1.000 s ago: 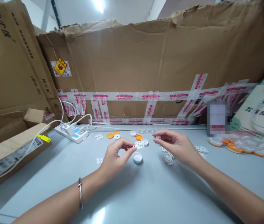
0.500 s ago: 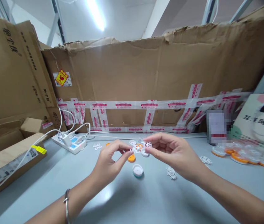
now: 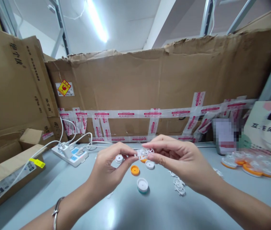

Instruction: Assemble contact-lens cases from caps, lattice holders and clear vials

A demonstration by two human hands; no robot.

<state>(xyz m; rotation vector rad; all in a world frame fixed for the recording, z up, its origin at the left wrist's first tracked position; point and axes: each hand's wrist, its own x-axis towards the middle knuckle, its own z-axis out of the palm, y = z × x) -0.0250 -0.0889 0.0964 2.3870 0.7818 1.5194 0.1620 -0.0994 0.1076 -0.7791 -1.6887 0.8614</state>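
Between my two hands is a small white openwork plastic part (image 3: 142, 154), held over the table. My left hand (image 3: 111, 166) pinches its left end between thumb and fingers. My right hand (image 3: 177, 156) pinches the right end, where a spoked, wheel-like shape shows at the fingertips; whether this is one piece or two I cannot tell. Below on the table lie an orange round disc (image 3: 135, 170) and a white round disc (image 3: 150, 164). Nearer to me stands a white round cap with a teal base (image 3: 142, 185). White openwork parts (image 3: 179, 187) lie under my right hand.
A white power strip (image 3: 70, 154) with plugged cables sits at the left, beside an open cardboard box (image 3: 13, 169). Several orange-and-white round pieces in clear covers (image 3: 252, 169) line the right side. A large taped cardboard box (image 3: 130, 86) walls off the back.
My hands have come slightly closer together, and the spoked piece at my right fingertips now overlaps the white part more. The view has tilted up a little.
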